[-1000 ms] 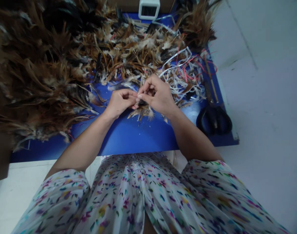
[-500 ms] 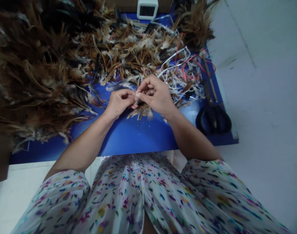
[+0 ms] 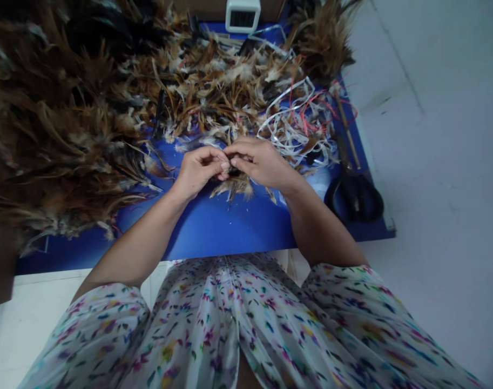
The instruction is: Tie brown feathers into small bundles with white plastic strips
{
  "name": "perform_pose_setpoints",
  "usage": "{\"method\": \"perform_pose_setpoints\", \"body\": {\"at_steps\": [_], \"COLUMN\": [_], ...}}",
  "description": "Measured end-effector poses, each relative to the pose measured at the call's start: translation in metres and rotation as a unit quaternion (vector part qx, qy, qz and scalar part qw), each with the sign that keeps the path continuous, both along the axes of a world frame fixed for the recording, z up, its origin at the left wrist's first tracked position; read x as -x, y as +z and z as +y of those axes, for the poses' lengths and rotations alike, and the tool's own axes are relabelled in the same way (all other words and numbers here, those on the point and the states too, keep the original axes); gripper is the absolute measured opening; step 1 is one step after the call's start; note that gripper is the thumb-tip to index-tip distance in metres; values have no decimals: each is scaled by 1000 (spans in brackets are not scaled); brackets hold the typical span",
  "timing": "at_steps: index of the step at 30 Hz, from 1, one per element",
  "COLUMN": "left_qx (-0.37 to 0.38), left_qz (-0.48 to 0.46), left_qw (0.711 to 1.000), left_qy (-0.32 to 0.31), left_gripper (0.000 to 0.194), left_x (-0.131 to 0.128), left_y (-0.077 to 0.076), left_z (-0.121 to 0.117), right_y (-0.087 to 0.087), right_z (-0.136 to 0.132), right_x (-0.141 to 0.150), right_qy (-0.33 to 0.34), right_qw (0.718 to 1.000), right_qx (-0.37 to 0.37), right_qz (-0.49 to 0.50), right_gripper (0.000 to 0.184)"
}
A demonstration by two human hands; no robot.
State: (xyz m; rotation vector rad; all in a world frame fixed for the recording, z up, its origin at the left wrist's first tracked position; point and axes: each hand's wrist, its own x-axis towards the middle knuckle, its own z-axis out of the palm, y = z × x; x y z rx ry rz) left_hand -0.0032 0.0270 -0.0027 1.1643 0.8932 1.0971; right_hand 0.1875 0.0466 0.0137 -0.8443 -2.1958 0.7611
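Over the front middle of the blue table (image 3: 230, 229), my two hands meet at the fingertips. My left hand (image 3: 197, 168) is closed in a pinch on what looks like a small bunch of feathers; its pale end shows at the thumb. My right hand (image 3: 264, 161) touches it from the other side, thumb and fingers drawn together, with whatever they grip too small to make out. Just below the fingertips show brown feathers (image 3: 237, 188); the fingers partly hide where they begin.
Heaped feathers (image 3: 68, 146) cover the left side, and more feathers (image 3: 222, 81) spread across the back. Right of my hands lie tangled white and red strings (image 3: 295, 127), black-handled scissors (image 3: 355, 199) and a thin stick (image 3: 347, 127). A white digital clock (image 3: 243, 16) stands at the back.
My right hand has tipped flatter and lower, its fingers reaching over the left fingertips. My left hand keeps its pinch nearly in place. The view has shifted slightly.
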Motion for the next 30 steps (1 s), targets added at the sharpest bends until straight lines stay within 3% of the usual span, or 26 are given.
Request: {"method": "perform_pose_setpoints", "body": {"at_steps": [14, 24, 30], "left_qx": [13, 40, 74], "left_qz": [12, 10, 2], "left_qw": [1000, 999, 997], "left_qy": [-4, 9, 20], "left_gripper": [43, 46, 37], "left_x": [-2, -2, -1], "left_y": [1, 0, -1], "left_z": [-1, -2, -1], "right_y": [6, 8, 7], "right_z": [-4, -7, -8], "right_x": [6, 7, 8], "right_qy": [-51, -70, -69], "right_qw": [999, 997, 997], "right_qx": [-3, 38, -8], "right_qz": [-13, 3, -24], "right_gripper": [7, 6, 7]}}
